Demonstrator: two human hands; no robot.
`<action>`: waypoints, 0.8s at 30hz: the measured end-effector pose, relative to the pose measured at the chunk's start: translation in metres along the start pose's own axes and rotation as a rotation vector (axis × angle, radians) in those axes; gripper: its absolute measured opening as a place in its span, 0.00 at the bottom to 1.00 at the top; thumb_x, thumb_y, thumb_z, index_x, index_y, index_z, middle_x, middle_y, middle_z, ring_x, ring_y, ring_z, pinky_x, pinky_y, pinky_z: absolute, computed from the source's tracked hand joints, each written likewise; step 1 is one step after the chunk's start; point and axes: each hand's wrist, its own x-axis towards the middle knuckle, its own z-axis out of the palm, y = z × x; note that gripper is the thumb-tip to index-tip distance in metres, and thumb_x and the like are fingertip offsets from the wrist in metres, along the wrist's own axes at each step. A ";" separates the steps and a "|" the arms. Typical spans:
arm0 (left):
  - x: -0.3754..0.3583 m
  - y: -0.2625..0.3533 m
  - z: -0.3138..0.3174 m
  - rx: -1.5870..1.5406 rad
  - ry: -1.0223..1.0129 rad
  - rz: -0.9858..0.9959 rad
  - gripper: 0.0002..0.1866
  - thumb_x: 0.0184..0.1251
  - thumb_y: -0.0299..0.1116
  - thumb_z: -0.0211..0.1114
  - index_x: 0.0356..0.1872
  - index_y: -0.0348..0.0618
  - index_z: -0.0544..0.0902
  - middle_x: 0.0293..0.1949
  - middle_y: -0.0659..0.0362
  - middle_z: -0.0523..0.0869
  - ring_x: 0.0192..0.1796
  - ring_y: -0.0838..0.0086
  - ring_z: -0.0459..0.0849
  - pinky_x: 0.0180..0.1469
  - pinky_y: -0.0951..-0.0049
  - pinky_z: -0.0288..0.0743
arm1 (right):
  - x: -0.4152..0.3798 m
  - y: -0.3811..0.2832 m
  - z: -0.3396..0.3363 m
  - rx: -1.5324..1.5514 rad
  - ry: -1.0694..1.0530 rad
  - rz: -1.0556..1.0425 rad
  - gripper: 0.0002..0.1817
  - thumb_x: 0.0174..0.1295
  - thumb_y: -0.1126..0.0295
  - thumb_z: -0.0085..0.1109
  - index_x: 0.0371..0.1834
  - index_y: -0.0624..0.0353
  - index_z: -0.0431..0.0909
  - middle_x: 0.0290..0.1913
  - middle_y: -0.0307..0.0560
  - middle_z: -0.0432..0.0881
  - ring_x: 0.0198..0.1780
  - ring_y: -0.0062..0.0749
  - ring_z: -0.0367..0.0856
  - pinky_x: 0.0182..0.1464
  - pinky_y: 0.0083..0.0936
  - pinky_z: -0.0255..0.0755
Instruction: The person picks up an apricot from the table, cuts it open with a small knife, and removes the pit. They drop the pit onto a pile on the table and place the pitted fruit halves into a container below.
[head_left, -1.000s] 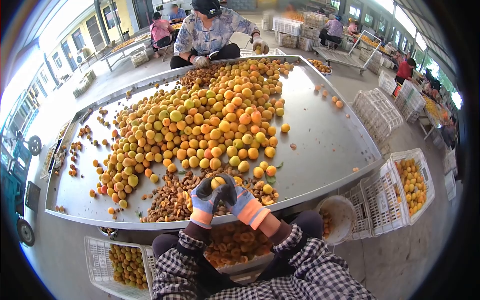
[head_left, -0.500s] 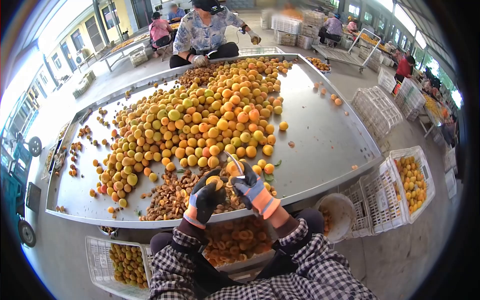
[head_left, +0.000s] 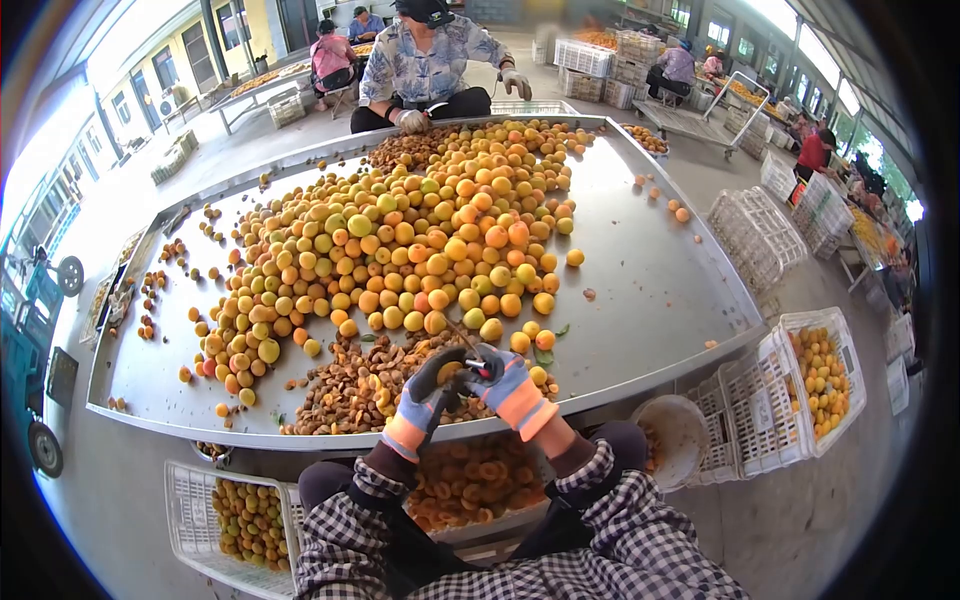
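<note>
My left hand, in a black-palmed glove with an orange and grey cuff, is closed around an apricot piece. Close beside it, my right hand, gloved alike, grips a thin-bladed hand tool whose slender metal end points up and left. The fingertips of both hands nearly meet, so part of the fruit and the tool's handle are hidden. Just beyond and left of my hands lies a heap of brown apricot pits. Behind that spreads a large pile of whole apricots.
The metal table has a raised rim. Below its near edge a container holds apricot halves. Crates of apricots stand left and right, with a white bucket alongside. Across the table sits a gloved co-worker.
My hands have come together. The apricot at my right fingertips no longer shows there, and the tool's blade has tipped lower. The whole view has shifted slightly.
</note>
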 end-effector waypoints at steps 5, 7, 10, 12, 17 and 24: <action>0.008 -0.023 0.003 0.382 0.139 0.399 0.20 0.63 0.22 0.57 0.58 0.37 0.73 0.50 0.53 0.82 0.51 0.71 0.81 0.53 0.72 0.74 | -0.003 -0.009 0.013 -0.424 0.156 -0.108 0.09 0.56 0.67 0.61 0.36 0.58 0.75 0.30 0.53 0.80 0.35 0.50 0.79 0.35 0.37 0.73; 0.008 -0.025 0.005 0.411 0.190 0.365 0.19 0.63 0.23 0.58 0.57 0.37 0.74 0.50 0.52 0.82 0.53 0.69 0.81 0.55 0.71 0.73 | -0.003 -0.007 0.015 -0.506 0.184 -0.112 0.09 0.56 0.66 0.61 0.35 0.57 0.74 0.28 0.51 0.79 0.34 0.49 0.80 0.34 0.38 0.73; 0.008 -0.028 0.002 0.404 0.207 0.352 0.19 0.63 0.23 0.57 0.56 0.37 0.74 0.50 0.51 0.82 0.53 0.69 0.81 0.54 0.71 0.74 | -0.003 -0.005 0.013 -0.531 0.177 -0.240 0.08 0.54 0.71 0.62 0.35 0.59 0.73 0.26 0.51 0.79 0.30 0.51 0.79 0.30 0.37 0.72; 0.013 -0.044 -0.007 0.456 0.203 0.292 0.19 0.62 0.18 0.56 0.56 0.38 0.73 0.51 0.52 0.80 0.54 0.67 0.80 0.56 0.71 0.72 | -0.005 -0.005 0.010 -0.487 0.062 -0.341 0.10 0.53 0.72 0.62 0.37 0.59 0.74 0.27 0.52 0.80 0.32 0.52 0.80 0.31 0.36 0.73; 0.018 -0.058 -0.020 0.034 0.115 0.132 0.20 0.63 0.20 0.56 0.57 0.41 0.72 0.46 0.55 0.81 0.44 0.72 0.81 0.47 0.74 0.76 | -0.002 -0.006 0.012 -0.247 0.100 -0.241 0.12 0.56 0.76 0.61 0.44 0.59 0.76 0.34 0.45 0.83 0.34 0.32 0.82 0.34 0.24 0.74; -0.001 -0.005 0.001 -0.218 -0.012 -0.116 0.19 0.64 0.31 0.60 0.55 0.41 0.73 0.37 0.63 0.80 0.30 0.84 0.75 0.32 0.85 0.70 | 0.016 0.021 -0.013 0.234 0.313 -0.111 0.15 0.60 0.74 0.57 0.51 0.62 0.73 0.29 0.38 0.78 0.26 0.19 0.74 0.26 0.20 0.68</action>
